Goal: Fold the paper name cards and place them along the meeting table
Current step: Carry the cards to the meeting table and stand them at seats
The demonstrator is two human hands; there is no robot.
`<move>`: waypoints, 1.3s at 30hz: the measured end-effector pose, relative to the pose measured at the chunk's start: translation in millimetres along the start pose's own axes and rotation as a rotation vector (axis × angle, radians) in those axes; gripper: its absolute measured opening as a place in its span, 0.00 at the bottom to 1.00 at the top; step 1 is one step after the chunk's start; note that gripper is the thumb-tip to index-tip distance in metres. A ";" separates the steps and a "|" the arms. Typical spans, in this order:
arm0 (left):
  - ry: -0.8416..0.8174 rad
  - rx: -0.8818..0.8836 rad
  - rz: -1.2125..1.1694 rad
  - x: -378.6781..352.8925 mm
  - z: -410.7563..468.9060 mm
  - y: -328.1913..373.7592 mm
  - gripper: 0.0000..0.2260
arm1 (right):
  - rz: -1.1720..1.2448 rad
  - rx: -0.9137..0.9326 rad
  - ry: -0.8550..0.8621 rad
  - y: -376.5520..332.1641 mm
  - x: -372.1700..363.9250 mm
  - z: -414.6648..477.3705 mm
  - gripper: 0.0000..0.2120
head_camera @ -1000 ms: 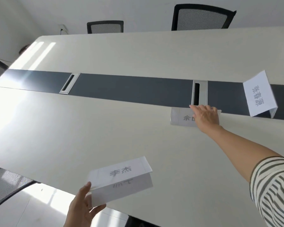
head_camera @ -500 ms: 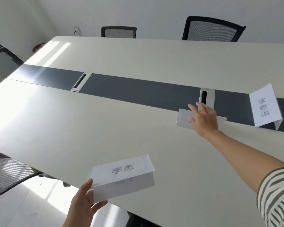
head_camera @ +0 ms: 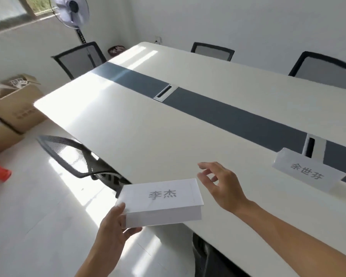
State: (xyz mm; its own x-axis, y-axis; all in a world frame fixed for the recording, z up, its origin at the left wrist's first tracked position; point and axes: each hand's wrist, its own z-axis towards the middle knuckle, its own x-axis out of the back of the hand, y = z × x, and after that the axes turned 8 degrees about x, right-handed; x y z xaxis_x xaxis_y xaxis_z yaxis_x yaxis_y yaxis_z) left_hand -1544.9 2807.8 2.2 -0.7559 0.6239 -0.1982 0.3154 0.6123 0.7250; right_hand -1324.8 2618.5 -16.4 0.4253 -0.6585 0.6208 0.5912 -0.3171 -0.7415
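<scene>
Now: left hand (head_camera: 113, 224) pinches folded name card (head_camera: 161, 200) at its corner; right hand (head_camera: 222, 186) hovers beside it, fingers loosely spread, over meeting table (head_camera: 148, 136).

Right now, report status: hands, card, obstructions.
Left hand grips folded name card by its left end. Right hand open, beside card, holding nothing. Placed card stands by dark strip. Mesh chair sits left of held card.

2 name cards (head_camera: 160, 198), 4 chairs (head_camera: 212, 51), 2 hands (head_camera: 224, 186), 1 mtg table (head_camera: 148, 126), 1 fan (head_camera: 72, 11), 2 cardbd boxes (head_camera: 18, 104)
</scene>
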 end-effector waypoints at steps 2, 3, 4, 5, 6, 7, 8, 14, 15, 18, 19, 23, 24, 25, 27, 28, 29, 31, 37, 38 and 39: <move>-0.007 -0.030 -0.014 42.3 -8.4 7.7 0.21 | 0.197 -0.125 -0.071 -39.0 -33.7 0.6 0.16; -0.007 -0.041 -0.021 65.2 -11.6 12.4 0.22 | 0.304 -0.193 -0.122 -59.3 -50.3 1.0 0.21; -0.008 -0.046 -0.027 88.4 -14.9 17.6 0.22 | 0.412 -0.269 -0.174 -79.2 -66.8 1.0 0.27; -0.010 -0.057 -0.027 112.5 -18.2 23.8 0.23 | 0.521 -0.340 -0.225 -99.2 -83.9 1.8 0.31; -0.013 -0.072 -0.024 135.1 -21.5 30.5 0.25 | 0.617 -0.399 -0.277 -117.1 -100.6 2.9 0.33; -0.014 -0.088 -0.021 156.4 -25.1 36.5 0.28 | 0.698 -0.439 -0.334 -133.6 -116.3 3.7 0.31; -0.011 -0.104 -0.026 177.1 -28.0 42.4 0.31 | 0.763 -0.455 -0.391 -149.9 -131.6 5.5 0.28; 0.041 -0.178 -0.038 280.8 -33.8 71.8 0.27 | 0.818 -0.431 -0.489 -222.8 -215.5 28.2 0.19; 0.054 -0.179 -0.025 295.0 -30.4 75.9 0.27 | 0.811 -0.424 -0.495 -230.3 -227.5 34.6 0.20; 0.104 -0.180 0.006 327.7 -14.8 90.8 0.28 | 0.794 -0.419 -0.537 -242.9 -262.7 58.5 0.22; 0.122 -0.176 0.010 336.4 -7.7 96.3 0.28 | 0.789 -0.422 -0.563 -244.8 -274.1 68.2 0.23; 0.212 -0.169 -0.004 370.6 33.2 125.6 0.27 | 0.758 -0.410 -0.725 -249.7 -316.9 116.4 0.26; 0.228 -0.171 -0.008 379.1 45.5 136.4 0.27 | 0.750 -0.406 -0.752 -249.2 -327.3 131.7 0.26; 0.236 -0.177 -0.010 386.7 58.3 148.9 0.26 | 0.742 -0.401 -0.769 -248.0 -337.1 148.4 0.26; 0.236 -0.181 0.000 399.5 83.7 177.1 0.25 | 0.710 -0.389 -0.804 -246.7 -354.2 184.4 0.24; 0.230 -0.182 0.008 404.4 95.7 192.7 0.25 | 0.681 -0.380 -0.820 -247.0 -360.6 202.7 0.23; 0.214 -0.188 0.018 408.6 107.2 209.8 0.26 | 0.646 -0.370 -0.829 -246.9 -366.9 221.0 0.22; 0.155 -0.205 0.065 413.8 130.0 244.7 0.29 | 0.586 -0.352 -0.842 -250.3 -377.0 257.4 0.21; -0.008 -0.175 0.156 396.3 214.2 325.9 0.29 | 0.495 -0.310 -0.861 -266.6 -384.5 355.0 0.21; -0.058 -0.166 0.168 389.1 229.6 337.5 0.28 | 0.490 -0.326 -0.850 -266.1 -383.5 367.6 0.20; -0.108 -0.154 0.183 381.3 245.8 348.8 0.28 | 0.485 -0.348 -0.838 -263.5 -382.8 378.8 0.18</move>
State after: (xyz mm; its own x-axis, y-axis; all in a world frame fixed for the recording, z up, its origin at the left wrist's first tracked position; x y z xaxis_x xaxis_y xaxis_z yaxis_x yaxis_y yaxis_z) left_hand -1582.2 3378.7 17.3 -0.6259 0.7709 -0.1178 0.3437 0.4083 0.8457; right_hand -1383.8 3212.7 37.7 0.9858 -0.1234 0.1140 0.0537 -0.4116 -0.9098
